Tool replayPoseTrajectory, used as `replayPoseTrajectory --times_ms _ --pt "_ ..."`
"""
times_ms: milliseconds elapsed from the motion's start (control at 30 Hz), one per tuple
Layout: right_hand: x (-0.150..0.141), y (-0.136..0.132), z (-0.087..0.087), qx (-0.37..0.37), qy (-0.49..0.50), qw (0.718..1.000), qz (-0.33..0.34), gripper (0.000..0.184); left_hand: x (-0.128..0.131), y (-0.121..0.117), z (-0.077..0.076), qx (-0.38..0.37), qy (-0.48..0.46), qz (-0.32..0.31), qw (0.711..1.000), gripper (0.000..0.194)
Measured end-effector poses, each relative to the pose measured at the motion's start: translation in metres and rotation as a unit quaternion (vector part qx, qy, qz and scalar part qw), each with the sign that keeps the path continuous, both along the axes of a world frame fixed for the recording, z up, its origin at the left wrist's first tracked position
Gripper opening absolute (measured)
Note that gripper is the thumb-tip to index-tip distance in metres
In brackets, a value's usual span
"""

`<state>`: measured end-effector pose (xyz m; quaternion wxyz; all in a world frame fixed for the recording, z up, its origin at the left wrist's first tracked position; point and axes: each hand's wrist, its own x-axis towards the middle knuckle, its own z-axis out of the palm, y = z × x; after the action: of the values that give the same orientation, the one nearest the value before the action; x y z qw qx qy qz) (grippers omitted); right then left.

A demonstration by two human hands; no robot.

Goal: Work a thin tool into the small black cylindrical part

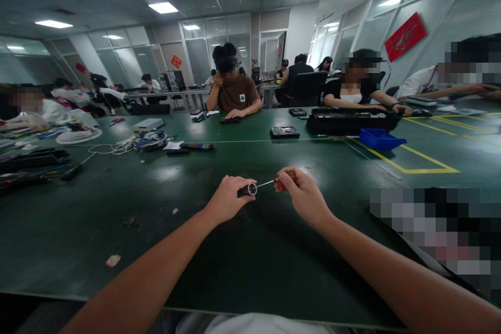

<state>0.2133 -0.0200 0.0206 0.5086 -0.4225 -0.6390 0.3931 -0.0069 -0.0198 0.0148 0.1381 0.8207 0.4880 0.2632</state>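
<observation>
You grip a dark tube in one hand and point a thin screwdriver at its open end with the other.
Your left hand (228,199) is closed around the dark tube (252,189), its pale round rim turned toward your right hand (298,190), which pinches the reddish handle of the screwdriver (266,183). The metal shaft slants down to the rim; whether its tip touches anything inside, you cannot tell from here. Both things are between your hands, above the near middle of the green table (250,271). Beyond them lies a hard drive (285,132), with a blue bin (379,139) farther right, and a person in a brown shirt (237,95) sits across from you.
</observation>
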Motion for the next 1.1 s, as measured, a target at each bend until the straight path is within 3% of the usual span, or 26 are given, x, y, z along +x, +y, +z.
replayPoseTrajectory --times_ms 300,467,667,767,867,967,1100 --pt "-0.002 0.004 -0.004 -0.047 0.028 0.998 -0.035 0.028 -0.001 0.001 -0.001 -0.007 -0.005 0.002 1.0 0.038" --pt "-0.003 0.005 -0.001 -0.152 0.126 0.98 -0.027 0.021 -0.001 0.001 -0.002 -0.003 -0.011 0.004 1.0 0.04" --pt "-0.004 0.005 0.0 -0.234 0.162 0.958 -0.019 0.018 -0.003 0.002 -0.004 0.005 -0.015 -0.011 1.0 0.04" --pt "-0.003 0.005 0.001 -0.187 0.099 0.977 -0.034 0.021 -0.003 0.002 -0.005 0.006 -0.016 -0.01 1.0 0.04" --pt "-0.001 0.003 0.003 -0.078 0.007 0.996 -0.032 0.023 -0.003 0.003 -0.005 0.003 -0.012 -0.003 1.0 0.039" --pt "0.001 -0.003 0.006 0.008 -0.047 0.999 -0.011 0.017 -0.003 0.002 -0.003 -0.002 -0.014 0.004 1.0 0.039" --pt "0.001 -0.01 0.009 0.063 -0.119 0.991 0.01 0.015 -0.003 0.002 -0.002 -0.009 -0.02 0.01 1.0 0.039"
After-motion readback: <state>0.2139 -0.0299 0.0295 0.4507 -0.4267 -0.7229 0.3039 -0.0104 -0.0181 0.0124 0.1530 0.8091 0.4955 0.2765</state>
